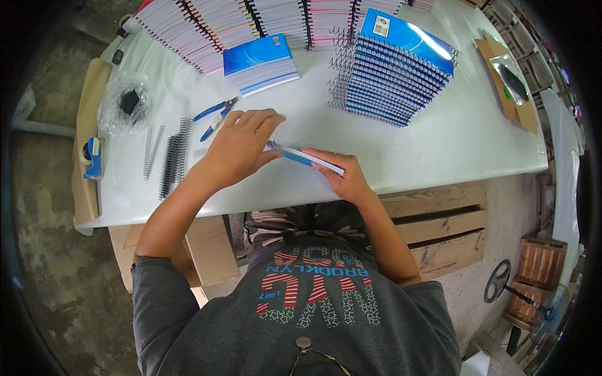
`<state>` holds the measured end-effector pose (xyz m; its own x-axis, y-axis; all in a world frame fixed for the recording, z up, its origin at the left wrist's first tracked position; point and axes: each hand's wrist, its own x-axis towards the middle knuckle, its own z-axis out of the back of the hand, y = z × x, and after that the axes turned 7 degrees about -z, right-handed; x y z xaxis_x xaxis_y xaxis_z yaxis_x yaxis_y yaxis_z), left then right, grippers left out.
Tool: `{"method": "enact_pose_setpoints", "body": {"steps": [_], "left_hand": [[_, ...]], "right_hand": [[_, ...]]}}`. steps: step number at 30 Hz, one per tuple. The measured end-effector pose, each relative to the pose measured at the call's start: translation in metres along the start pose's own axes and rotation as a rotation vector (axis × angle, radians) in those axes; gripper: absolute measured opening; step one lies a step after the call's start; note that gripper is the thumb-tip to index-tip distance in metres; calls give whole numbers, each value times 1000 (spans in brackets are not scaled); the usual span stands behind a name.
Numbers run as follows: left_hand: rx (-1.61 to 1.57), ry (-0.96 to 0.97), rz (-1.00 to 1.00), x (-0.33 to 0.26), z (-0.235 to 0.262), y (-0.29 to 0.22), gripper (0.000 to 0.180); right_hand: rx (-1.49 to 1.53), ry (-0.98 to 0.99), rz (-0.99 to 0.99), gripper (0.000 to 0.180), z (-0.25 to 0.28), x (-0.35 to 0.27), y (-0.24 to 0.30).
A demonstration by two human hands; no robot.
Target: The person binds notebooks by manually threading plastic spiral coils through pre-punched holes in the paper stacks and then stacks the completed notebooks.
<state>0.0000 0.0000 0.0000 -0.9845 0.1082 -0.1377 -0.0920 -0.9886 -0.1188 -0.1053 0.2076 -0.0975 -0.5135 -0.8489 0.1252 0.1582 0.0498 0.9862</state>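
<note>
A thin notebook [295, 157] with a blue cover is tilted on edge above the near part of the table. My right hand [345, 177] grips its right end, thumb on one side and fingers on the other. At the other end, a bit of dark spiral coil [271, 144] shows beside my left hand [238, 147]. That hand is open, its fingers stretched over the coil and its thumb apart from them, close to the notebook's end. Just beyond it lie blue-handled pliers [213, 119]. Loose spiral coils [172, 160] lie in a bunch to the left.
Coil-bound blue notebooks [401, 78] form a tall stack at the right. A smaller pile of blue-covered pages [260, 62] stands before thick rows of bound books [276, 22]. A tape dispenser [94, 158], plastic wrap [125, 103] and cardboard [511, 88] lie near the table's sides.
</note>
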Motion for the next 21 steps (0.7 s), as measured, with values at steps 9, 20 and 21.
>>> {"method": "enact_pose_setpoints", "body": {"steps": [9,20,21], "left_hand": [[88,-323,-189,2,1,-8,32],[271,-440,-309,-69,-127,-33,110],[260,-434,-306,-67,-117,-29,110]], "right_hand": [[-47,-67,31,32,-8,-3,0],[-24,-127,75,40,-37,-18,-3],[-22,-124,62,40,-39,-19,-5]]}}
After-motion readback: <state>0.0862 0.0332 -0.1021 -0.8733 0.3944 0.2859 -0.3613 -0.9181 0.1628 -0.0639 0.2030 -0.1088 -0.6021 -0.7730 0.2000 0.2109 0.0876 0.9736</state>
